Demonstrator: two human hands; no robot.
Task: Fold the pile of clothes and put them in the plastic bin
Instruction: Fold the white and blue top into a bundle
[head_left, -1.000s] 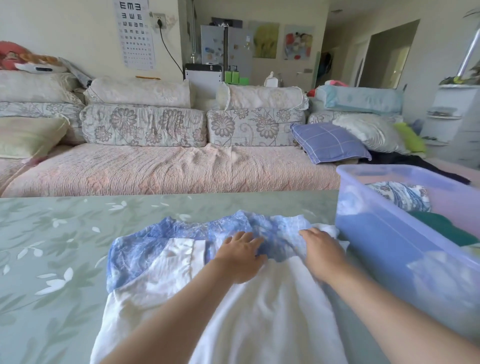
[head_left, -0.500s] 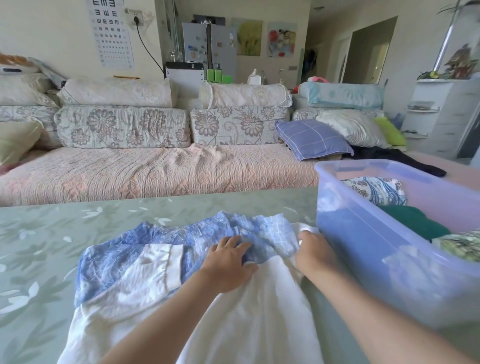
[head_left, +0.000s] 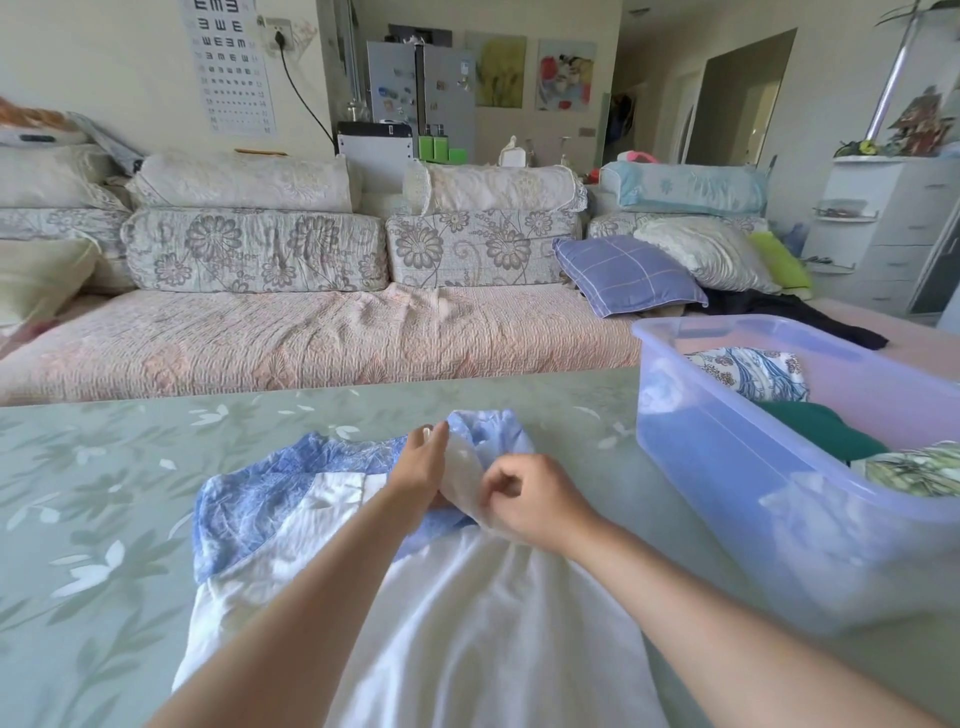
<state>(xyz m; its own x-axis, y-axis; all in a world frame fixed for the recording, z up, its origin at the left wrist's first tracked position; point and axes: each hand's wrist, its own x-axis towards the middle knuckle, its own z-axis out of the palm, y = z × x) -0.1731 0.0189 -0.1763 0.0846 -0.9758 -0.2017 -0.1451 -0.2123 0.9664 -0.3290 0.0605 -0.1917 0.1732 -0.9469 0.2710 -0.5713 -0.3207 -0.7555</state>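
A white garment with a blue patterned top (head_left: 291, 499) lies spread on the green floral table (head_left: 104, 493) in front of me. My right hand (head_left: 524, 499) pinches the garment's right upper edge and has it lifted and turned over toward the middle. My left hand (head_left: 423, 467) stands edge-on against the fold, fingers straight, pressing the cloth there. The translucent plastic bin (head_left: 727, 467) sits at the right on the table. It holds a blue-and-white patterned piece (head_left: 748, 371), a dark green piece (head_left: 815, 431) and a green leafy piece (head_left: 919, 467).
A long sofa (head_left: 311, 343) with floral cushions runs behind the table. A purple checked pillow (head_left: 623, 273) and dark clothing (head_left: 795, 314) lie at its right end. A white drawer unit (head_left: 883, 228) stands at far right.
Both hands lay flat on the blue top before. Now my right hand has lifted the right edge and brought it left toward the middle, and my left hand has turned onto its edge.
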